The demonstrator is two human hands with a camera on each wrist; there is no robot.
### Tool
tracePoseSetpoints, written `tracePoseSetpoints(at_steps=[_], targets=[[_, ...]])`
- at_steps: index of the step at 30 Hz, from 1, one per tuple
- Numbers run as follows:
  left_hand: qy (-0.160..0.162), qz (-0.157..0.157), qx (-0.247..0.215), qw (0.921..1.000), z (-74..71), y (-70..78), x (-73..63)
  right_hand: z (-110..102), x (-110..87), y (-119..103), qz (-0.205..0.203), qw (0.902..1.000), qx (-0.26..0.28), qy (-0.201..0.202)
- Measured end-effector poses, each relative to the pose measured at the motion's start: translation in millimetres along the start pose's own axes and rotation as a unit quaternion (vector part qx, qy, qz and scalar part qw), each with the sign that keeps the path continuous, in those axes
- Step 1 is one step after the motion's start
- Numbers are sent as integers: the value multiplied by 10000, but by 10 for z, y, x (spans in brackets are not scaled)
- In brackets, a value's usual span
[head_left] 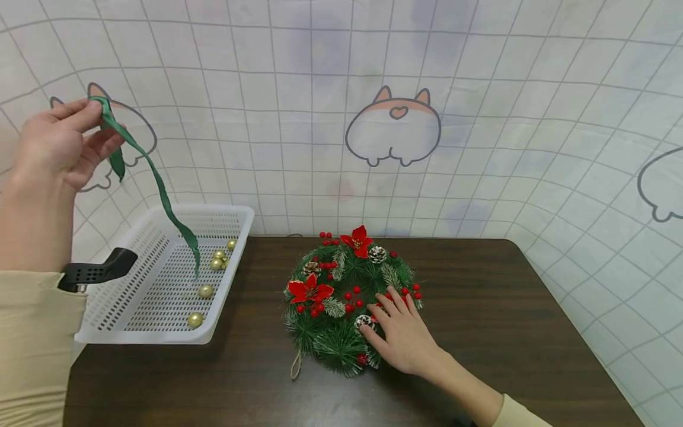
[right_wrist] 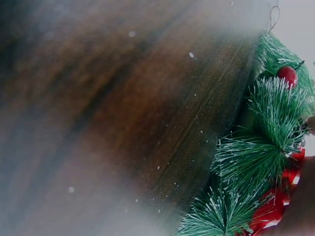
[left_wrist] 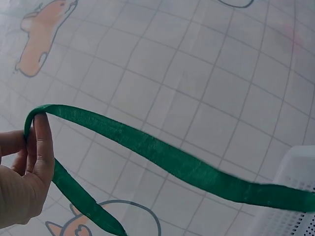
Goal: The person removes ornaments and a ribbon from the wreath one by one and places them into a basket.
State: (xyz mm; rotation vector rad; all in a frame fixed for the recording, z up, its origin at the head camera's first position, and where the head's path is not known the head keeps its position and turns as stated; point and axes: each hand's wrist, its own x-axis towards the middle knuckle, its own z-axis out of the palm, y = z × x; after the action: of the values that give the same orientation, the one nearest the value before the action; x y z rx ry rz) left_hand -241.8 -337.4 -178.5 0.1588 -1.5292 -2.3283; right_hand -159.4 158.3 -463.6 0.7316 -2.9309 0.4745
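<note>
High at the left, my left hand pinches a green ribbon between thumb and fingers. One long end trails down over the white basket, and a shorter end hangs behind the fingers. In the left wrist view the ribbon loops over the fingertips. My right hand lies with spread, fairly straight fingers on the right side of a Christmas wreath. The wreath carries red poinsettias, red berries and pine cones. Its green needles fill the right edge of the right wrist view.
A white perforated basket stands at the left of the dark wooden table, holding several gold balls. A twine loop sticks out from the wreath's front left. Behind the table hangs a grid-patterned cloth.
</note>
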Motion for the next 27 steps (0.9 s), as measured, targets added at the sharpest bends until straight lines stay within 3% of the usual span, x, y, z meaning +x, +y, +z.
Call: tracePoseSetpoints(at_steps=[7, 15, 27], targets=[[-220, -125, -221, 9994, 11, -76, 37, -5, -11, 4, 7, 10000, 11, -1], [-429, -616, -346, 9966, -49, -299, 68, -8, -19, 2, -5, 10000, 12, -16], [-754, -683, 496, 9936, -82, -856, 17, -7, -14, -6, -21, 10000, 59, -27]])
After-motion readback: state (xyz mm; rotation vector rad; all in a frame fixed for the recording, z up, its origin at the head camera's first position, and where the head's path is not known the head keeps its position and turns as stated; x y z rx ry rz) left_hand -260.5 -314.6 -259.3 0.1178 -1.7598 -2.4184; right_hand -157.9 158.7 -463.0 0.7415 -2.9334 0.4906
